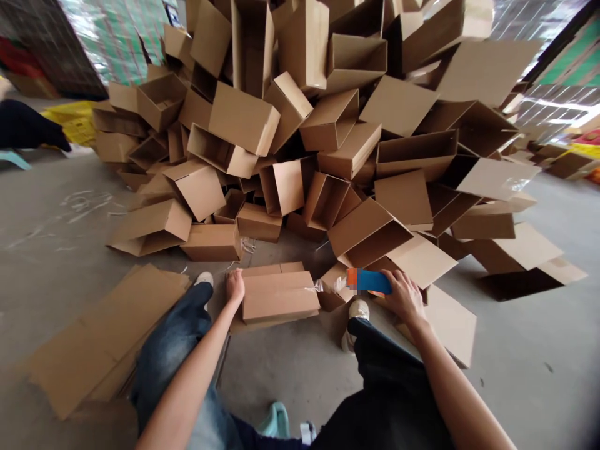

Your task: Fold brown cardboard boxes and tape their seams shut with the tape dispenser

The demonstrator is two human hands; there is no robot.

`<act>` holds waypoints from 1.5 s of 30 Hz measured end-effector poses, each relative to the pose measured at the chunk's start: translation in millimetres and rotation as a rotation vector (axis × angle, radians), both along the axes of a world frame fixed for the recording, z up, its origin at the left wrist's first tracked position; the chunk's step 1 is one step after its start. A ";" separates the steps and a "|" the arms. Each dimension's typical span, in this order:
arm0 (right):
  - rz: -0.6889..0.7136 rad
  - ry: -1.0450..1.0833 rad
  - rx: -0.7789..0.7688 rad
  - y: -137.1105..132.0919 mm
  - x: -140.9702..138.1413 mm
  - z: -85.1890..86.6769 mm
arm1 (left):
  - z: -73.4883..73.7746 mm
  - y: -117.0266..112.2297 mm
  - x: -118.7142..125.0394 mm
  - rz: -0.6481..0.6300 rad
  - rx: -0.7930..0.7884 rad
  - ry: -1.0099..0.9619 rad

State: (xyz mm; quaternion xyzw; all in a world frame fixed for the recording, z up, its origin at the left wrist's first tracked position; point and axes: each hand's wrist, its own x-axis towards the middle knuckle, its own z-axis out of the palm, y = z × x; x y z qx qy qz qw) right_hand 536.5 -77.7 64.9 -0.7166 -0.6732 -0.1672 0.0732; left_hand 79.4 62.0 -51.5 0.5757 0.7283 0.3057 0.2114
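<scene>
A small brown cardboard box (280,295) lies on the floor between my feet, its flaps closed. My left hand (235,286) is closed against its left end, holding it in place. My right hand (403,295) grips a blue and orange tape dispenser (369,280) just right of the box. A strip of clear tape (323,286) stretches from the dispenser to the box's right edge. I am seated, with my knees on either side.
A tall heap of open cardboard boxes (328,125) fills the space ahead. Flattened cardboard sheets (107,337) lie on the concrete floor at the left, and more (450,322) lie under my right hand. Another person's dark sleeve (28,125) shows at far left.
</scene>
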 end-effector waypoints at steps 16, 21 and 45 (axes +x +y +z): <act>0.087 0.019 -0.046 4.1 -13.9 3.1 | 4.4 -45.8 5.8 -0.408 0.140 0.496; 0.099 0.076 -0.027 4.3 -4.1 5.4 | 8.2 -51.5 -0.5 -0.429 0.134 0.535; 0.057 0.331 0.151 -9.4 -1.2 52.1 | 9.7 -6.1 201.9 -0.494 0.041 0.225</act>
